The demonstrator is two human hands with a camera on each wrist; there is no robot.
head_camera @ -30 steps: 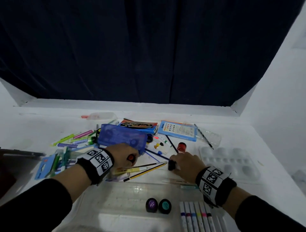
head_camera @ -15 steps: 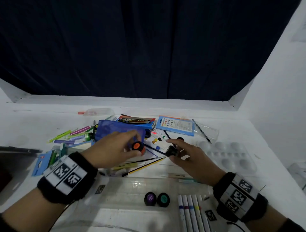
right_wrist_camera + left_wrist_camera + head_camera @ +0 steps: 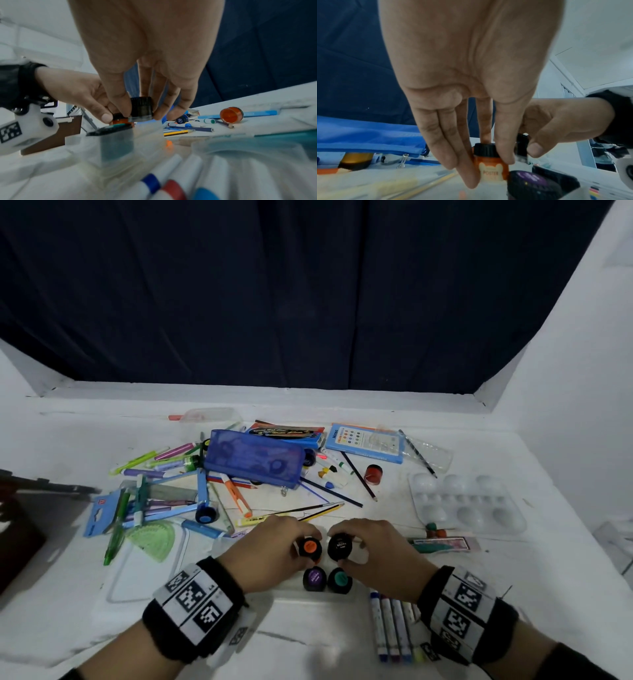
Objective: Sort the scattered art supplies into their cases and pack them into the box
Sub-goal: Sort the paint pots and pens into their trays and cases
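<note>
Two hands pinched paint jars side by side over the clear box (image 3: pixel 191 604): the left hand (image 3: pixel 265 553) gripped the orange jar (image 3: pixel 310 546), the right hand (image 3: pixel 373 549) the black jar (image 3: pixel 340 545). Both sat just behind the purple jar (image 3: pixel 314 578) and teal jar (image 3: pixel 340 579), near the markers (image 3: pixel 394 628) on the desk (image 3: pixel 85 436).

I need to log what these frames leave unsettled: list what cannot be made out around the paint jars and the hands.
- Black-lidded paint jar in the right hand: its paint colour; fingers cover the body in every view.
- Print on the purple-lidded jar and teal-lidded jar: too small in the head view, blurred in the wrist views.
- Orange poster-paint jar in the left hand: whether its base touches the clear plastic box; blurred.
</note>
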